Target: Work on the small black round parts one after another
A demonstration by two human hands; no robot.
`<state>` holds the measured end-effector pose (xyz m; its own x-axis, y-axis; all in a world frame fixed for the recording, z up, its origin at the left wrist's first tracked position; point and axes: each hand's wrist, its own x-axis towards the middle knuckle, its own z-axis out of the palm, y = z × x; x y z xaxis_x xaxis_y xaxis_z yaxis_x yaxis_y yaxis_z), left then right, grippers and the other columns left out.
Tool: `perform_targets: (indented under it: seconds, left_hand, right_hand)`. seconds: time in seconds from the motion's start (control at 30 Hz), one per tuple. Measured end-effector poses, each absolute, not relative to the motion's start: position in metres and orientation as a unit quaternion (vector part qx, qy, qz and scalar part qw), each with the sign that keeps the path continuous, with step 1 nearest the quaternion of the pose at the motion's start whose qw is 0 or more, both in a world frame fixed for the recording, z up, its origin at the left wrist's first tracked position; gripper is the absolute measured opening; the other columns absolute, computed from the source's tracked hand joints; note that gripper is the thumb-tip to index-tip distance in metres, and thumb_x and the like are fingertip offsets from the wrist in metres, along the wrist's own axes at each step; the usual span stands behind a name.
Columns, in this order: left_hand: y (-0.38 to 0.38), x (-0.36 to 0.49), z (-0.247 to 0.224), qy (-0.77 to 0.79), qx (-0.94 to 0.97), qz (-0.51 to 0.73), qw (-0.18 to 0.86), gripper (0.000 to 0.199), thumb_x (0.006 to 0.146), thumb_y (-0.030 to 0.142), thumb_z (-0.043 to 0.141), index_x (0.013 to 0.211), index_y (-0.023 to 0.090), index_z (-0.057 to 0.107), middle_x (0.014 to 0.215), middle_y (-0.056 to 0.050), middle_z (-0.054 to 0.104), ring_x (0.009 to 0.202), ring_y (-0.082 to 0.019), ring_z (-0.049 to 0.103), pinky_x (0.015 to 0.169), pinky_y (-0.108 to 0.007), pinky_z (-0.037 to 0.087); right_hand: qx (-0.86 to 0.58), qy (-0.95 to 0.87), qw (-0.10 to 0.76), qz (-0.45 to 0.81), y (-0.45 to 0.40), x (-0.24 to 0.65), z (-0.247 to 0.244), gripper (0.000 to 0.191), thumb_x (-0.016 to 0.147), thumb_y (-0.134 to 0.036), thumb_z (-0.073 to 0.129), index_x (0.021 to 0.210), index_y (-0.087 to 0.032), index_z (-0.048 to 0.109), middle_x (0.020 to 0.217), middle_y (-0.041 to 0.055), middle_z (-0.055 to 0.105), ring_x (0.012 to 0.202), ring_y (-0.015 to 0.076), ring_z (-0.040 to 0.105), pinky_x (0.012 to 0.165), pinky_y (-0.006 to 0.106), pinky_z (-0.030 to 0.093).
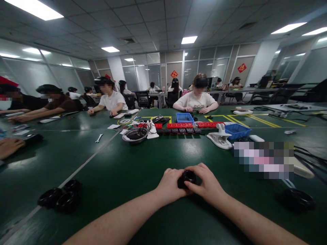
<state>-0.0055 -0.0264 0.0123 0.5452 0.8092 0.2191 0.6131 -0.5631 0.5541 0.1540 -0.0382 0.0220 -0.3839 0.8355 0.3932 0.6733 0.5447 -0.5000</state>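
Observation:
Both of my hands meet on the green table (122,217), around a black round part (189,176) with a hollow in its top. My left hand (170,183) grips its left side, fingers curled round it. On the other side, my right hand (207,179) holds the part between thumb and fingers. The underside of the part is hidden by my hands. Several black rings (66,200) lie together on the table at the left. Another black ring (298,200) lies at the far right.
Ahead are a metal bowl (135,135), red power strips (178,125), a blue tray (237,131), a second blue tray (185,118) and a white clamp stand (220,136). A wrench (99,138) lies left. Cables run at the right. People sit across the table; one person's hand (11,147) is at far left.

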Motion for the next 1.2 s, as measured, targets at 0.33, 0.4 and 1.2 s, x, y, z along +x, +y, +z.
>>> perform_targets:
  seconds: [0.33, 0.4, 1.2]
  left_hand:
    - [-0.025, -0.008, 0.011, 0.417, 0.847, 0.265, 0.197, 0.035, 0.062, 0.039, 0.061, 0.091, 0.021, 0.056, 0.083, -0.001, 0.058, 0.08, -0.019, 0.051, 0.074, -0.03, 0.035]
    - [-0.024, -0.009, 0.01, 0.398, 0.86, 0.256, 0.191, 0.035, 0.059, 0.043, 0.063, 0.085, 0.019, 0.057, 0.08, -0.001, 0.058, 0.08, -0.019, 0.051, 0.075, -0.031, 0.035]
    - [-0.025, -0.015, 0.01, 0.393, 0.875, 0.213, 0.186, 0.044, 0.058, 0.043, 0.064, 0.095, 0.021, 0.054, 0.092, -0.003, 0.054, 0.087, -0.021, 0.047, 0.079, -0.033, 0.036]
  right_hand:
    - [-0.384, -0.834, 0.383, 0.1, -0.041, 0.161, 0.015, 0.032, 0.072, -0.024, 0.053, 0.102, -0.019, 0.044, 0.09, 0.0065, 0.053, 0.082, 0.0178, 0.049, 0.07, 0.032, 0.044]
    - [-0.361, -0.847, 0.38, 0.091, -0.042, 0.162, 0.017, 0.031, 0.076, -0.021, 0.047, 0.107, -0.02, 0.042, 0.092, 0.0064, 0.053, 0.084, 0.017, 0.049, 0.072, 0.031, 0.044]
    - [-0.525, -0.715, 0.418, 0.196, -0.018, 0.182, 0.003, 0.039, 0.072, -0.036, 0.05, 0.107, -0.018, 0.042, 0.098, 0.0076, 0.053, 0.088, 0.0201, 0.052, 0.077, 0.035, 0.043]
